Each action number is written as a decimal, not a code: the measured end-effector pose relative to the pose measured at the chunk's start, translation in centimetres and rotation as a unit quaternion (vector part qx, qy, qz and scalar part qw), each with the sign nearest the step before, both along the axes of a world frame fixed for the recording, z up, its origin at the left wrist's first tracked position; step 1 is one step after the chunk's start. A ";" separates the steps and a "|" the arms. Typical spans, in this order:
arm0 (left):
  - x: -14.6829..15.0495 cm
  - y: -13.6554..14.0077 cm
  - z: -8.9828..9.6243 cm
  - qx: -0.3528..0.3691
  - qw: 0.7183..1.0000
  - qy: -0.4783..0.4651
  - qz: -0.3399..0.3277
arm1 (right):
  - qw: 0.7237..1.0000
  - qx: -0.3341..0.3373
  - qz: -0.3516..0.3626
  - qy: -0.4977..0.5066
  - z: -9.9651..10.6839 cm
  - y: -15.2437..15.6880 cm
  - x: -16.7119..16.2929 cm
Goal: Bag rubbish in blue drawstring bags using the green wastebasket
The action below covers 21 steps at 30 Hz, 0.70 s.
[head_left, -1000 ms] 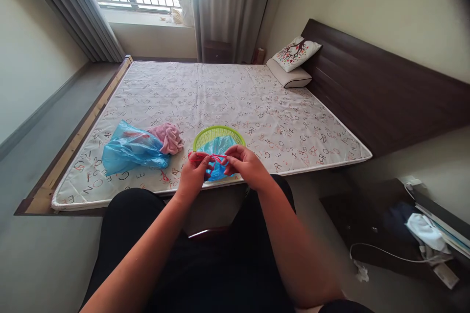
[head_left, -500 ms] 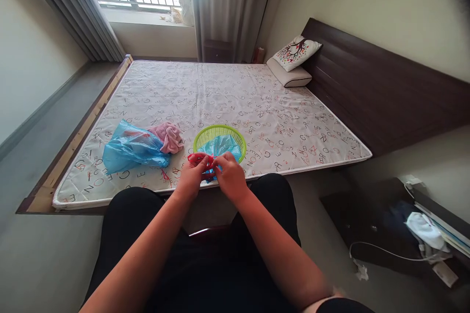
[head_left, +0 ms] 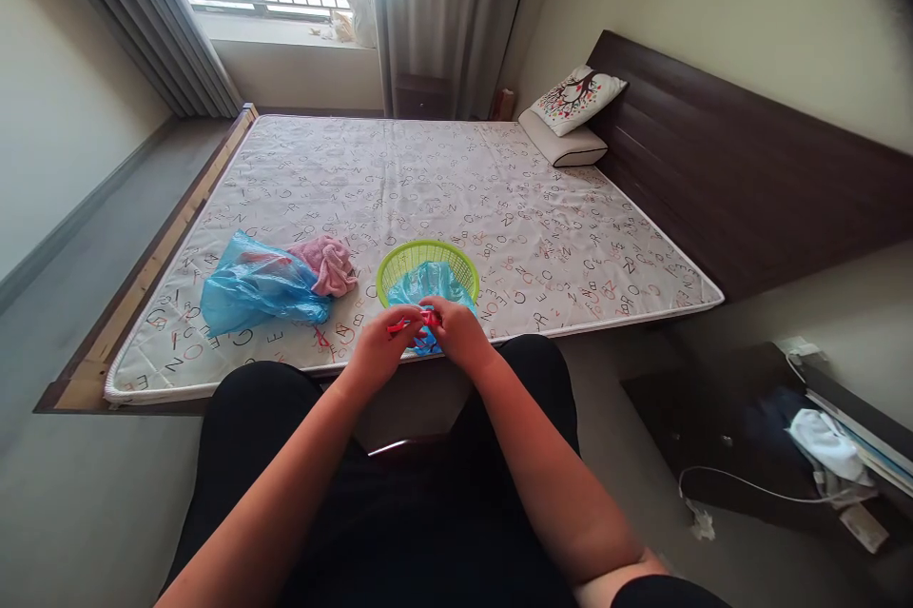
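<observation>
Both hands meet over the near side of a green mesh basket (head_left: 399, 258) at the mattress's front edge. My left hand (head_left: 381, 342) is closed, its fingertips pinching a thin, looped red item (head_left: 397, 326), too small to name. Close against it, my right hand (head_left: 460, 332) is closed with thumb and fingers on another part of the red item. A crumpled light-blue plastic bag (head_left: 432, 280) lies in the basket and spills over its near rim, under the hands. Fingers partly hide the red item and the bag's near part.
Left of the basket, a blue plastic bag (head_left: 261, 289) lies on the lettered mattress (head_left: 342, 170) against a pink cloth (head_left: 330, 265). Two pillows (head_left: 571, 118) rest by the dark headboard (head_left: 713, 142). At right stands a dark nightstand (head_left: 713, 408) with a white cable.
Both hands have shifted slightly right, and the left has turned. The red loop once raised beside the left fingers now lies lower between the hands. More of the bag in the basket shows.
</observation>
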<state>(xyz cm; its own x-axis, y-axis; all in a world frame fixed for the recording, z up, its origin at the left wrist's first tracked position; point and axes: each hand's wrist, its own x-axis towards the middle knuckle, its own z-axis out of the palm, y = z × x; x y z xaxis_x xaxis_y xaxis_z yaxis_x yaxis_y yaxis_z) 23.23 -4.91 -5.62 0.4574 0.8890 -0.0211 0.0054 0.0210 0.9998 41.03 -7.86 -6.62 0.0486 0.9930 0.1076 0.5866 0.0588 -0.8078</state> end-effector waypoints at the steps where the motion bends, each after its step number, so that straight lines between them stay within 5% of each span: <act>1: 0.0 0.0 -0.2 0.025 1.000 0.004 0.004 | 1.000 0.004 -0.019 0.017 -0.1 0.1 0.1; 8: -0.3 1.0 -2.5 0.135 0.988 0.062 0.027 | 0.943 -0.078 0.000 0.323 -0.3 0.3 0.8; 21: -2.1 2.6 -3.1 0.111 0.986 0.072 0.098 | 0.857 -0.039 -0.089 0.506 0.1 0.1 3.5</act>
